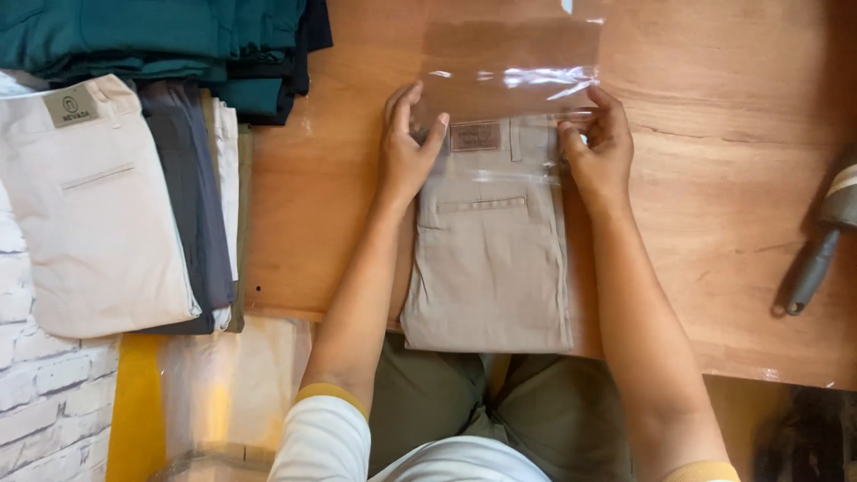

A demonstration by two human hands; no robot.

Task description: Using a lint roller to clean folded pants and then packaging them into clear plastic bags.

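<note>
**A:** Status on the beige folded trousers [489, 268]?

**B:** Lying flat on the wooden table [714, 223], waistband end away from the person, folded end hanging just over the near edge. The clear plastic bag [513, 67] lies beyond them, its mouth over the waistband.

**A:** So is the bag on?

**B:** Barely. Only the waistband strip with the patch label looks covered; the pocket and everything below it are bare. I'd call it the start of sleeving, most of the length still to go.

**A:** Hands?

**B:** Left hand [406, 147] sits at the left waistband corner, fingers spread, thumb pinching the bag edge against the cloth. Right hand [600, 147] mirrors it at the right corner, fingers curled and clamped on the film and the trouser edge. The two hands are apart, one per corner.

**A:** Anything else around?

**B:** Cream folded trousers [94, 205] top a stack at left, with dark grey ones beside them and teal garments [161, 36] behind. More plastic bags [223, 384] lie below the table edge. A grey handled tool [821, 259] lies far right, untouched.
</note>
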